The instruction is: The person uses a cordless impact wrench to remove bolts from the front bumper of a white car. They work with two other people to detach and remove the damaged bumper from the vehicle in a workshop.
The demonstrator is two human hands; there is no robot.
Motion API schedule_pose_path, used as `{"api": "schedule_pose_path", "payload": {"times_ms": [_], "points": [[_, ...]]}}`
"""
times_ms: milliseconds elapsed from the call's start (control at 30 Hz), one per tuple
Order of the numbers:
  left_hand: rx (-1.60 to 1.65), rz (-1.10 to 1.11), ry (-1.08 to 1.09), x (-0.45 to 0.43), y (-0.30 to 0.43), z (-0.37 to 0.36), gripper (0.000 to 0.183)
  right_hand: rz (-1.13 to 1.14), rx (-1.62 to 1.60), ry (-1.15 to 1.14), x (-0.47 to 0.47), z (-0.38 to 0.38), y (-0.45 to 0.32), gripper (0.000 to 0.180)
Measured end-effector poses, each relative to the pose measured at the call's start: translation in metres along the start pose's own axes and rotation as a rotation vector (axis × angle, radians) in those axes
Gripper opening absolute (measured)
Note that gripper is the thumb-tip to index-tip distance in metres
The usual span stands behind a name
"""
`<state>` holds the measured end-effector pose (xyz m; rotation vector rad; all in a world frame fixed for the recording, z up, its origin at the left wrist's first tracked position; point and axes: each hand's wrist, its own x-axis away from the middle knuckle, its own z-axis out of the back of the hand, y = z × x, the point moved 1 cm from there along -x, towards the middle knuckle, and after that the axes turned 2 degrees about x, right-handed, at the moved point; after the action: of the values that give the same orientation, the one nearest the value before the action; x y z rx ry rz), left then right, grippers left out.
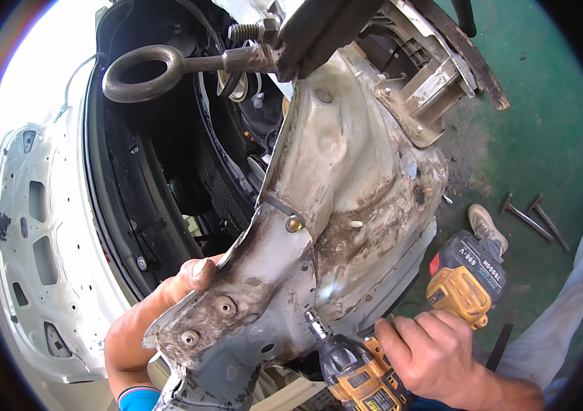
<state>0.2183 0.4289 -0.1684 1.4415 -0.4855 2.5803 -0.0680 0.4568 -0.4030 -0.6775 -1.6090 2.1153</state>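
Observation:
My right hand is closed around the handle of a yellow and black cordless power driver with its battery pack pointing up to the right. A shiny socket bit on its nose comes close to the dirty sheet-metal body panel of a car. At the left, my left hand grips the panel's torn edge, thumb on top, its other fingers hidden behind the metal. Two round bushings and a yellowish bolt sit on the panel. Above hangs a steel eye bolt fixed to a dark clamp.
A white perforated vehicle panel stands at the left beside the dark open car interior. Two hammers lie on the green floor. Another person's shoe and trouser leg are at the right.

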Motion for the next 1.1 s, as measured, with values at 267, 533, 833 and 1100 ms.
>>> {"api": "schedule_pose_path", "payload": {"times_ms": [267, 533, 833, 1100], "points": [[-0.007, 0.022, -0.026, -0.003, -0.003, 0.006, 0.086, 0.002, -0.032, -0.045, -0.003, 0.003, 0.001, 0.036], [-0.072, 0.061, -0.096, -0.012, 0.0, 0.012, 0.086, 0.024, -0.02, -0.092, -0.01, 0.014, 0.001, 0.037], [0.506, -1.145, 0.294, 0.141, -0.038, -0.004, 0.086, 0.128, -0.033, -0.069, -0.008, 0.009, 0.011, 0.034], [1.149, -0.708, 0.156, 0.148, -0.03, -0.211, 0.054, 0.219, -0.072, -0.084, -0.006, 0.003, 0.022, 0.041]]}}
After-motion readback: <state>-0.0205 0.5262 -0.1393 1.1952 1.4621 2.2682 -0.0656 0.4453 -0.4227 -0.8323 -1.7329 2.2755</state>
